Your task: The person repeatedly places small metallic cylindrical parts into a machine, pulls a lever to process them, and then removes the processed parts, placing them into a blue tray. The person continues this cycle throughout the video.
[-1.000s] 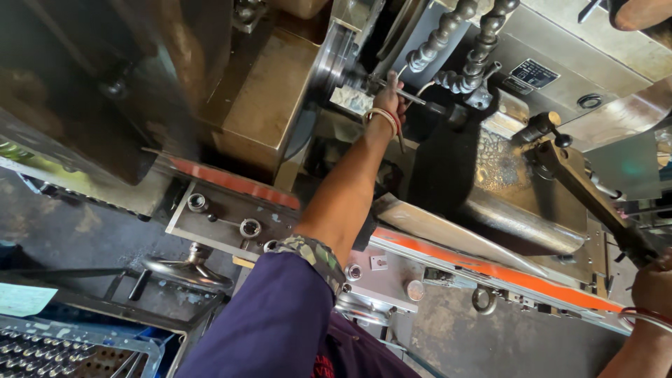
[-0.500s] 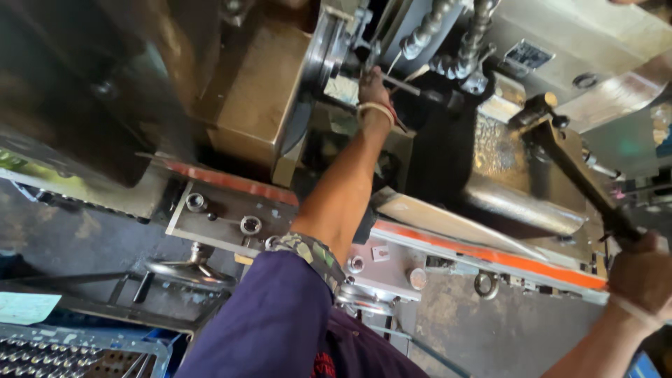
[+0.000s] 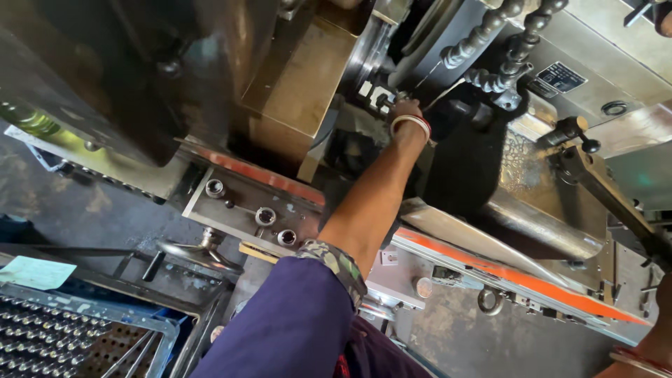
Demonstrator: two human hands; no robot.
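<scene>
Standing at the left, a blue tray (image 3: 84,329) of small metal pieces waits near the floor, with a handwheel (image 3: 199,253) just beside it and a grey plate (image 3: 245,210) with three sockets farther in. From the purple sleeve (image 3: 294,315) the left hand (image 3: 404,115) reaches far into the machine, to the chuck area (image 3: 381,94) beneath the two segmented coolant hoses (image 3: 490,42); its fingers are buried among the parts, so I cannot tell whether they grip a small piece (image 3: 386,102) there or only touch it. I would judge the work at the chuck mid-way: the hand is in place, nothing withdrawn. To the right, a long lever (image 3: 602,189) slants down toward the right hand (image 3: 654,343), which sits at the frame's corner, mostly cut off; its grip cannot be made out.
</scene>
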